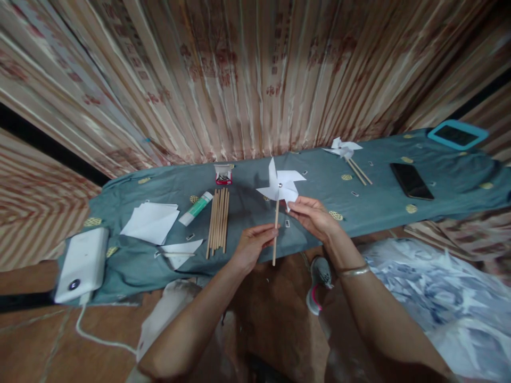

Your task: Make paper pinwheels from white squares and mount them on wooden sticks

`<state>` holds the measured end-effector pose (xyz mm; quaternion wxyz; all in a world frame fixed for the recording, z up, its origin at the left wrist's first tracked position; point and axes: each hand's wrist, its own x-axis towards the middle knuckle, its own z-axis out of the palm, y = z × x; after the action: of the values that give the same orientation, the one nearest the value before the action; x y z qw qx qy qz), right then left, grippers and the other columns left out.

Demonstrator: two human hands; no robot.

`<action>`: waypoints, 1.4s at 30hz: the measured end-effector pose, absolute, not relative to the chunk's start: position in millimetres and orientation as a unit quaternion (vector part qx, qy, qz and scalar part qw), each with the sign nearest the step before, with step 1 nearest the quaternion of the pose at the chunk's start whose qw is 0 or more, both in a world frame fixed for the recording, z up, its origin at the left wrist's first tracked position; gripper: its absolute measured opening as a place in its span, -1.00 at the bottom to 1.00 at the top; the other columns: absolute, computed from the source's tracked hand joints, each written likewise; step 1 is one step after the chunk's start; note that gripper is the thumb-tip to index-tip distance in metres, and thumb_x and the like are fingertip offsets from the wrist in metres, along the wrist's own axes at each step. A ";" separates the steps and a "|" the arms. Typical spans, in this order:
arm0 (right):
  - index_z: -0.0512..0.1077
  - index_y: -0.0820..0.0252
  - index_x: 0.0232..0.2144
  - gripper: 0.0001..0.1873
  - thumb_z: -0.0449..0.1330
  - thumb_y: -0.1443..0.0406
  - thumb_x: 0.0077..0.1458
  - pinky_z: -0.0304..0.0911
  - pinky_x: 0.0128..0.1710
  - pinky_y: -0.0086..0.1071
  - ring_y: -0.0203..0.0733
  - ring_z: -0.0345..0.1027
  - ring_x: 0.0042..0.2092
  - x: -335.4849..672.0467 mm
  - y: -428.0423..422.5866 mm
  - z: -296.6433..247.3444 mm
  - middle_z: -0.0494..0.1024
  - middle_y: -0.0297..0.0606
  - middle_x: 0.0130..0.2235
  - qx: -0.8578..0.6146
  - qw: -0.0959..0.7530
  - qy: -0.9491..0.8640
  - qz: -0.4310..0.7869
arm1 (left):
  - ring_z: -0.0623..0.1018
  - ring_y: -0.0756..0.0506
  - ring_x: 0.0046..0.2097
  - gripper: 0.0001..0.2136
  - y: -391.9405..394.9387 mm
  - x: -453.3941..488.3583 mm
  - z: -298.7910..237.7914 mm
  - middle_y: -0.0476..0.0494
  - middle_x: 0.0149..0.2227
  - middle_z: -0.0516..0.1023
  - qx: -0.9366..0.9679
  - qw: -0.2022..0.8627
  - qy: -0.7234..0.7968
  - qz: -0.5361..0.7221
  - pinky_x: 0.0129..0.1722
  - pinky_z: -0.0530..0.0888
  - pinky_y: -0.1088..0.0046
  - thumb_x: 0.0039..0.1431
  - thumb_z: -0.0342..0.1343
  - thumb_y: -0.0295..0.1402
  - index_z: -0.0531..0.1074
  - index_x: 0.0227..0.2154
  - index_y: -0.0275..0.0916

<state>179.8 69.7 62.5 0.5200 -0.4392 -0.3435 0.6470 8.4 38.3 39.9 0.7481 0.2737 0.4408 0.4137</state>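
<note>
A white paper pinwheel (281, 183) is pinned to the top of a thin wooden stick (275, 234), held upright over the near edge of a grey-blue cloth (247, 213). My left hand (252, 246) pinches the stick near its middle. My right hand (315, 217) touches the lower right blade of the pinwheel with closed fingertips. A silver bangle sits on my right wrist.
A bundle of wooden sticks (218, 219), a glue tube (196, 208), a small box of pins (223, 174) and white paper squares (150, 222) lie to the left. A second pinwheel (344, 150), a black phone (411, 181), a tablet (457, 135) and a white power bank (82, 263) also rest here.
</note>
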 end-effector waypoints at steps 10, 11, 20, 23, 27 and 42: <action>0.60 0.07 -0.53 -0.69 0.51 0.09 -0.38 0.30 -0.12 -0.36 -0.30 0.43 -0.33 174.0 67.3 57.5 0.62 -0.37 -0.44 -0.447 0.508 -0.370 0.637 | 0.47 0.05 -0.42 -0.64 36.7 8.5 40.9 -0.07 -0.46 0.61 0.279 0.752 0.430 0.415 -0.29 0.41 0.49 -0.41 0.49 -0.25 0.64 -0.43 -0.25; 0.60 0.07 -0.54 -0.69 0.51 0.08 -0.38 0.30 -0.12 -0.36 -0.29 0.43 -0.33 173.0 67.1 57.4 0.62 -0.37 -0.44 -0.449 0.506 -0.372 0.635 | 0.47 0.05 -0.42 -0.65 36.6 8.9 41.0 -0.07 -0.46 0.61 0.281 0.752 0.429 0.414 -0.29 0.41 0.48 -0.40 0.49 -0.25 0.64 -0.43 -0.25; 0.56 0.14 -0.64 -0.62 0.48 -0.01 -0.38 0.31 -0.26 -0.42 -0.33 0.39 -0.40 186.9 68.7 59.5 0.57 -0.35 -0.51 -0.492 0.496 -0.387 0.601 | 0.45 0.06 -0.42 -0.63 37.7 7.0 41.8 -0.06 -0.49 0.58 0.276 0.755 0.430 0.411 -0.32 0.37 0.51 -0.41 0.49 -0.25 0.64 -0.42 -0.27; 0.54 0.14 -0.66 -0.58 0.44 -0.08 -0.33 0.30 -0.27 -0.46 -0.30 0.43 -0.33 205.2 71.0 60.5 0.58 -0.32 -0.49 -0.512 0.528 -0.375 0.564 | 0.43 0.07 -0.43 -0.65 37.9 3.8 43.4 -0.05 -0.51 0.56 0.280 0.759 0.426 0.405 -0.33 0.35 0.51 -0.37 0.48 -0.27 0.64 -0.41 -0.27; 0.57 0.11 -0.57 -0.61 0.46 -0.04 -0.34 0.34 -0.26 -0.47 -0.29 0.46 -0.29 221.2 74.9 59.0 0.61 -0.34 -0.42 -0.522 0.607 -0.317 0.509 | 0.44 0.06 -0.42 -0.64 34.8 2.4 44.8 -0.05 -0.50 0.57 0.291 0.772 0.416 0.383 -0.31 0.36 0.50 -0.38 0.48 -0.23 0.64 -0.42 -0.25; 0.53 0.09 -0.62 -0.74 0.50 0.15 -0.36 0.35 -0.20 -0.34 -0.26 0.41 -0.35 213.4 81.9 57.7 0.59 -0.36 -0.43 -0.487 0.611 -0.341 0.523 | 0.44 0.04 -0.42 -0.67 32.0 3.8 43.2 -0.07 -0.50 0.56 0.303 0.776 0.411 0.371 -0.31 0.35 0.47 -0.34 0.46 -0.22 0.64 -0.42 -0.25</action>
<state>213.4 81.9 57.7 0.6106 -0.4866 -0.3412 0.5234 3.8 32.0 43.2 0.7756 0.3034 0.4107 0.3710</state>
